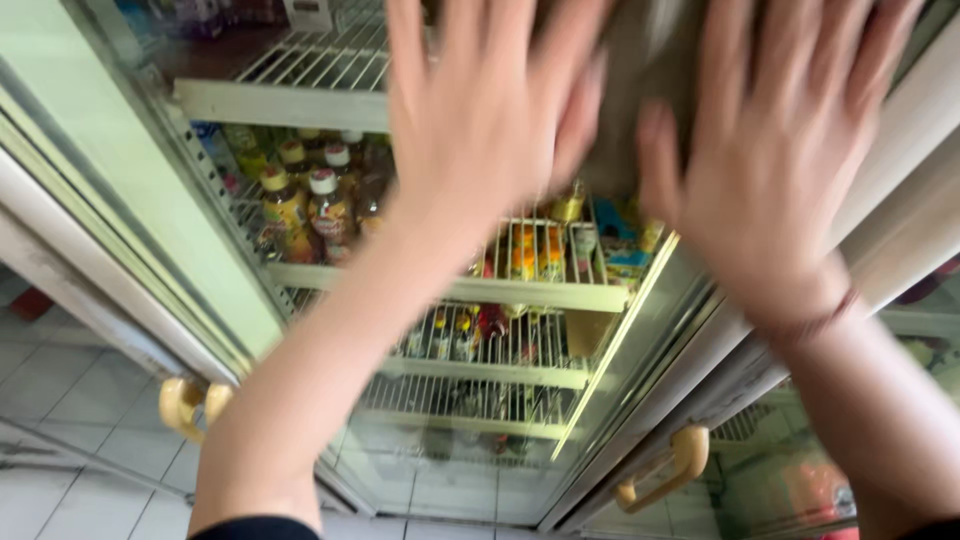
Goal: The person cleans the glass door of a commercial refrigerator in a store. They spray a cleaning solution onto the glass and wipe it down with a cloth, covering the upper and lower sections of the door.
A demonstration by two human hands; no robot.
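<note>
Reaching up with both hands toward the top of an open glass-door fridge (470, 300). Left hand (480, 120) spreading flat, fingers (405, 50) apart and pointing to twelve o'clock, holding nothing. Right hand (780, 150) likewise lying open, fingers (725, 60) splayed, thumb angling toward ten o'clock, wrist wearing a thin band (815, 320). Sitting between the two hands, at twelve o'clock of the view, a blurred brownish-grey shape (640, 80); too smeared to tell what it is or whether either palm is touching it.

Standing on the wire shelf (300, 275) at nine o'clock from the left forearm, a cluster of bottles (305, 205) with white and yellow caps and colourful labels. Showing between the forearms on the same level, more small bottles and cartons (560, 250). Lying lower, at six o'clock, further wire shelves with dim packages. Running empty at the upper left, a white wire rack (320, 60). Hanging at seven o'clock, a yellowish door handle (190, 405); at five o'clock, a second handle (665, 470) on the right-hand door. Spreading below at lower left, a pale tiled floor (70, 420).
</note>
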